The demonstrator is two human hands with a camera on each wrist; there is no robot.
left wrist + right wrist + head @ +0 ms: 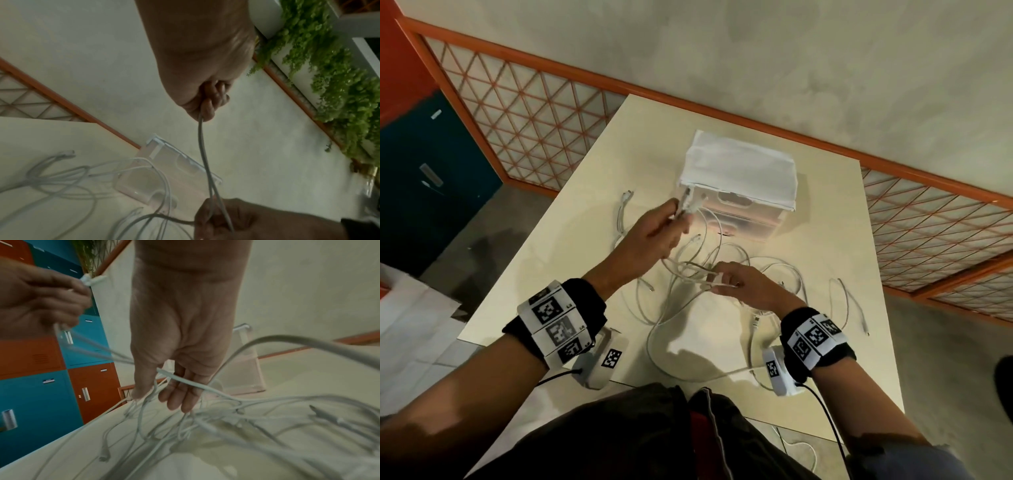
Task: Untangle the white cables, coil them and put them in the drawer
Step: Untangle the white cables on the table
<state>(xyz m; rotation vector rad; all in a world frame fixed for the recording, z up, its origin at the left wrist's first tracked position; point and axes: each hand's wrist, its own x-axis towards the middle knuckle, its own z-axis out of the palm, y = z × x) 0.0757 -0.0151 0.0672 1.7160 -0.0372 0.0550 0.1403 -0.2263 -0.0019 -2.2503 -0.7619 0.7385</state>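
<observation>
A tangle of white cables (688, 301) lies on the cream table (825, 359) in front of a small translucent drawer unit (746, 219), whose drawers look closed. My left hand (678, 214) is raised near the unit's front and grips two cable ends with their plugs (88, 279) sticking out above the fingers. From that left hand (207, 105) the cable (202, 146) runs down to my right hand (222, 219). My right hand (717, 279) pinches strands at the top of the tangle, and one cable (185, 381) crosses its fingers (180, 395).
A white cloth (739, 164) covers the drawer unit's top. Separate cables lie at the table's left (621, 219) and right (849, 301), and another on the floor (801, 448). Blue and orange lockers (51, 386) stand left; an orange lattice railing (534, 120) runs behind.
</observation>
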